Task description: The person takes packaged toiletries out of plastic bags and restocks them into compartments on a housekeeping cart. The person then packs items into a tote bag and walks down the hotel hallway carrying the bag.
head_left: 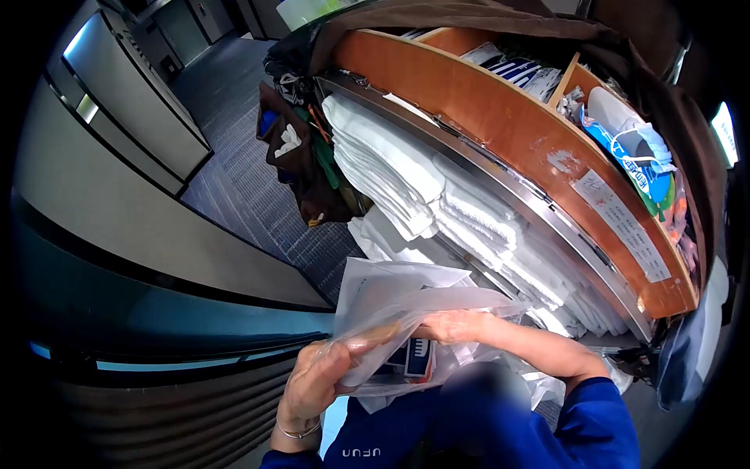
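Note:
A clear plastic bag is spread in front of my blue jacket. My left hand, with a bangle at the wrist, is closed on the bag's left edge, the fingers seen through the film. My right hand reaches across from the right into the bag's mouth; its fingertips are hidden by the plastic and the hand's angle. Just below it, inside the bag, lies a dark blue and white packet with a little orange. A white sheet-like piece stands up behind the bag.
Beyond my hands a cart holds folded white towels on a shelf. Its wooden drawer contains packets and a blue mask. A brown bag hangs at the cart's left end. A pale wall panel stands left.

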Action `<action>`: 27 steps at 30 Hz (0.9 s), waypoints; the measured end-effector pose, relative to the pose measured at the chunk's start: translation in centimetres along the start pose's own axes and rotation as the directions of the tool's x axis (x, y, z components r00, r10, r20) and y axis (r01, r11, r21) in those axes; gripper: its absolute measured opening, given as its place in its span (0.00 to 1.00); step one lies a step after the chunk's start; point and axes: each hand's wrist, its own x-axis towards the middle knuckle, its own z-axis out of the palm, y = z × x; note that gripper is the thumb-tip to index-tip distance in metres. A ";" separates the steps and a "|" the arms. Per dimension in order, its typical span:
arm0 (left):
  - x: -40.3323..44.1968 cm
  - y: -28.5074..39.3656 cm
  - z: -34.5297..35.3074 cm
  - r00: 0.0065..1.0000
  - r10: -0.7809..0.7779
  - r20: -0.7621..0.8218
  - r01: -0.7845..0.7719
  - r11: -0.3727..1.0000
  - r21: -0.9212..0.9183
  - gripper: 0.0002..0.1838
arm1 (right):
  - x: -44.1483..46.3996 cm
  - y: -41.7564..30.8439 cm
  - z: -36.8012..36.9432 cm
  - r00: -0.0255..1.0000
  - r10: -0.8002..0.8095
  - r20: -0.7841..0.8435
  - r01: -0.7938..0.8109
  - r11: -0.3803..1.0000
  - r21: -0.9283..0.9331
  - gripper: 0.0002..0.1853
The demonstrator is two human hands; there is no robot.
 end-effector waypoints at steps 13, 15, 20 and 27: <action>2.9 0.4 -2.1 0.998 0.067 -0.001 -0.061 0.913 -0.402 0.31 | 1.5 -4.0 -0.4 0.985 -0.105 -0.134 -0.010 0.753 -0.658 0.10; 2.3 0.3 -2.4 0.992 0.110 -0.057 -0.122 0.948 -0.293 0.31 | 1.1 -4.6 -0.1 0.999 -0.001 -0.032 -0.018 0.794 -0.608 0.11; 0.6 -0.4 -2.4 0.989 0.138 -0.061 -0.147 0.974 -0.170 0.31 | -0.2 -5.6 0.6 0.981 0.104 -0.163 -0.151 0.938 -0.312 0.18; 0.3 -0.1 1.1 0.972 0.009 -0.235 -0.023 0.998 -0.060 0.28 | -1.9 -6.4 1.8 0.970 0.241 -0.023 -0.241 0.954 -0.180 0.25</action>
